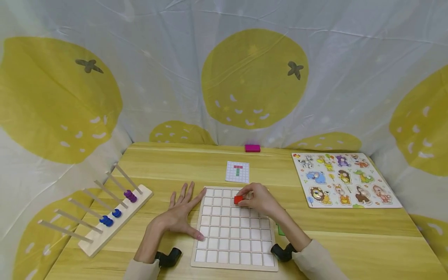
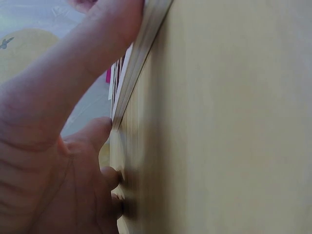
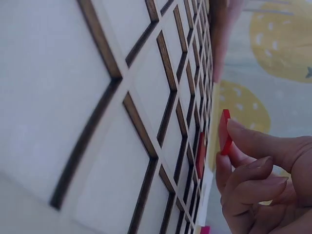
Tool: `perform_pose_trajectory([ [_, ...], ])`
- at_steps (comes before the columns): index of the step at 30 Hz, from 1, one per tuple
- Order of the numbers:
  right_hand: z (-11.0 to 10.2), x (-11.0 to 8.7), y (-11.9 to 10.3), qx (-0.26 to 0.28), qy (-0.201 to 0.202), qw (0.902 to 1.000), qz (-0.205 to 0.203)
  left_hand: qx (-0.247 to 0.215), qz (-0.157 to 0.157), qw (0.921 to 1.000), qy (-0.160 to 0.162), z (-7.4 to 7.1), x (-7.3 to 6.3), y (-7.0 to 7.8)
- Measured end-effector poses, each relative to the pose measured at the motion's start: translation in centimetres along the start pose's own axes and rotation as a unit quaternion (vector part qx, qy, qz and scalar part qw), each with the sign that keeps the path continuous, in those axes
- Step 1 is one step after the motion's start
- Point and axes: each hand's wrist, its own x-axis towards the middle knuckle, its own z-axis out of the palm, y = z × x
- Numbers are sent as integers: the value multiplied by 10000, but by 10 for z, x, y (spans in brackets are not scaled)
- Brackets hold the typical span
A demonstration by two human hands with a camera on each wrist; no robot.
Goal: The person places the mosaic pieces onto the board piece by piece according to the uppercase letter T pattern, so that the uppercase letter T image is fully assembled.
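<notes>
My right hand (image 1: 260, 199) pinches a red square tile (image 1: 238, 199) between thumb and fingertips, over the upper part of a wooden grid board (image 1: 234, 266) with white cells. In the right wrist view that tile stands on edge between the fingers, and another red tile (image 3: 200, 155) lies at the board, largely hidden from the head view by the hand. My left hand (image 1: 177, 216) is spread along the board's left edge, its thumb on the board near the lower cells and its index fingertip at the upper left corner. The other left fingers extend over the table.
Behind the board lies a card (image 1: 230, 175) with a red and green T on a grid. Farther back is a magenta block (image 1: 252, 148). A pegged bead stand (image 1: 140, 200) is left, an animal puzzle (image 1: 336, 200) right. Something green (image 1: 281, 230) shows beside the right forearm.
</notes>
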Motion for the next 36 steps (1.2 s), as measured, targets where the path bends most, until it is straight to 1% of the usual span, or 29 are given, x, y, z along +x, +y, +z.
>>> perform_pose_trajectory([
  [6,7,5,-1,47,13,9999,97,-10,-33,10000,-9,1,1,-1],
  [13,11,8,0,26,64,10000,71,26,-53,10000,-20,1,2,-1],
  [20,14,9,0,-25,86,9997,227,71,-76,9999,11,1,2,-1],
  [28,14,10,2,-37,119,9999,75,83,-65,9999,12,1,2,-1],
  [36,15,10,2,-20,144,9999,85,69,-26,10000,15,1,2,-1],
])
